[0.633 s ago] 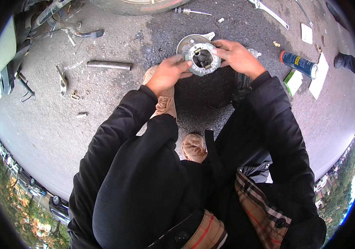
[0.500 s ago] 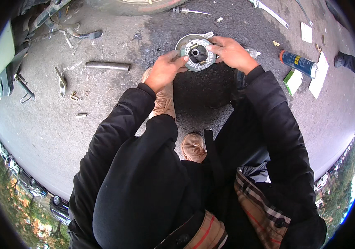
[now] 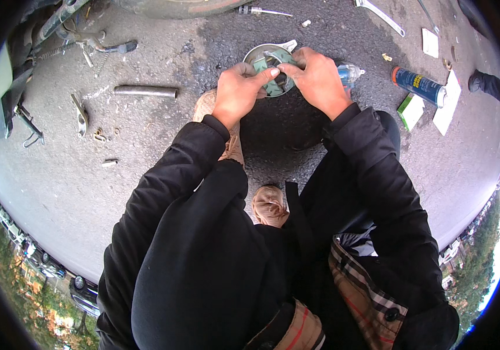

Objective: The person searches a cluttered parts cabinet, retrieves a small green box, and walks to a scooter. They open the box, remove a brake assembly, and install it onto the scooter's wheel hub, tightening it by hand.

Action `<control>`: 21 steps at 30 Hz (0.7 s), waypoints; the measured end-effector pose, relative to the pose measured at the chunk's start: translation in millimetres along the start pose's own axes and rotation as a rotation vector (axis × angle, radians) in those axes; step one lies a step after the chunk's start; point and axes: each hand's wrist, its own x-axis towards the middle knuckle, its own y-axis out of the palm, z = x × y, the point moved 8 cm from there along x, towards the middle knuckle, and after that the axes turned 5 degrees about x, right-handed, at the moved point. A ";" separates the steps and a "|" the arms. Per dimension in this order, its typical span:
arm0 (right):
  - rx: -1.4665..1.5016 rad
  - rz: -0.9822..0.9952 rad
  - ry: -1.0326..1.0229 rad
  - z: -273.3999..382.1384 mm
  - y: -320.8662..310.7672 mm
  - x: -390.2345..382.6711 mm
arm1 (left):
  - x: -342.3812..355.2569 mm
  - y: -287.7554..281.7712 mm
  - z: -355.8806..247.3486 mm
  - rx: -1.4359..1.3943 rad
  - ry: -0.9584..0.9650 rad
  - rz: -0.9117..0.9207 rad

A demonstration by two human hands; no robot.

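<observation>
Pipe [image 3: 146, 91], wrench [image 3: 383, 18] and spray can [image 3: 418, 86] lie around left hand [image 3: 239, 90] and right hand [image 3: 321, 79], both gripping a greenish part [image 3: 274, 88].

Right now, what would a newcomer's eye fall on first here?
Probably the left hand and right hand, upper middle, together holding a greenish part. Right of them, a blue can with an orange end stands out on the grey ground, and a tyre curves along the top edge.

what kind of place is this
Outdoors, probably a roadside or parking area: rough asphalt underfoot, parked cars and trees at the picture's lower edges. A wrench lies on the ground.
</observation>
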 end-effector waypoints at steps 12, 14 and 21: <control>-0.174 -0.039 -0.022 2.3 10.1 -1.9 | 8.1 5.6 9.6 -0.025 -0.058 -0.017; -0.156 -0.039 -0.019 1.1 10.7 -2.6 | 8.0 4.8 12.3 -0.041 -0.074 -0.015; -0.094 -0.068 -0.106 5.5 12.4 -4.4 | 2.9 3.5 12.7 -0.117 -0.122 0.001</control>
